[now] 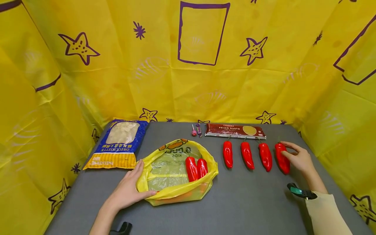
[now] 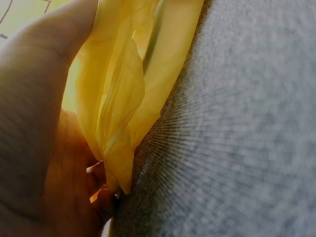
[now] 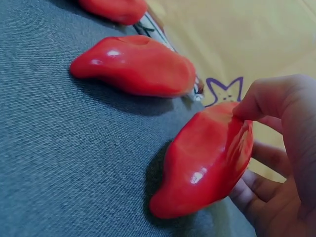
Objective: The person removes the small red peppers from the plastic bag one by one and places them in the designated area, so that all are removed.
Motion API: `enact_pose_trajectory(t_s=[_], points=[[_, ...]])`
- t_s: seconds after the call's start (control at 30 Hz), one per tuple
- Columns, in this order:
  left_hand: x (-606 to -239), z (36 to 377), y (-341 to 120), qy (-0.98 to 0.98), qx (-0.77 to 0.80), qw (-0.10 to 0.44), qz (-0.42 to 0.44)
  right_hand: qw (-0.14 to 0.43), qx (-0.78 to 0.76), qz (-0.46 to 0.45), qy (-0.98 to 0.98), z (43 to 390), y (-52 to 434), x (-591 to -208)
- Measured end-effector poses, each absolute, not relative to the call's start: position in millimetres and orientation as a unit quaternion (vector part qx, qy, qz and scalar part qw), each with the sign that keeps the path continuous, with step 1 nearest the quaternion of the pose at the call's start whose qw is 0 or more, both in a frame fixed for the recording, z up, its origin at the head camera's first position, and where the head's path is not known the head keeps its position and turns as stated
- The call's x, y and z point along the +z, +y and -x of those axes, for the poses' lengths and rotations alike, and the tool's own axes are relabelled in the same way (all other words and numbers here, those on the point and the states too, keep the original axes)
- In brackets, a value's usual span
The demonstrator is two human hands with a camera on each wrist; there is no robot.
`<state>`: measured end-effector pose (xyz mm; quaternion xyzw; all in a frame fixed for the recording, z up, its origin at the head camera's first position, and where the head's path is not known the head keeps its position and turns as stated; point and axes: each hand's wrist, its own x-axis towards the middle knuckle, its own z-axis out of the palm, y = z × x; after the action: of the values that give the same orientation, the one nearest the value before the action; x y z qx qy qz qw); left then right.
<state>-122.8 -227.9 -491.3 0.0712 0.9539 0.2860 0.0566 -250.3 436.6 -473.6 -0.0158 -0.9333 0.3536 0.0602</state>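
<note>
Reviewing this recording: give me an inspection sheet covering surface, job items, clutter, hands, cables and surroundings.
Surface: grey tabletop.
Job items: open yellow bag, two red peppers visible inside; four red peppers in a row to its right.
Clutter: blue pasta pack, lollipop, wrapped sweet, brown packet behind the row.
Hands: left hand holds the bag's side; right hand pinches the rightmost pepper.
Cables: nothing seen.
Surroundings: yellow sheeting with purple drawings.

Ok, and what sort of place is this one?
Likely a makeshift filming booth: yellow patterned sheets hang on three sides of a grey tabletop, where red peppers lie in a row.
</note>
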Motion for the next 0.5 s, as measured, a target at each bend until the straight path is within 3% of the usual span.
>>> enact_pose_trajectory(t_s=[0.5], points=[[-490, 123, -228, 0.954, 0.285, 0.061, -0.066, 0.022, 0.326, 0.019, -0.945, 267, 444, -478]])
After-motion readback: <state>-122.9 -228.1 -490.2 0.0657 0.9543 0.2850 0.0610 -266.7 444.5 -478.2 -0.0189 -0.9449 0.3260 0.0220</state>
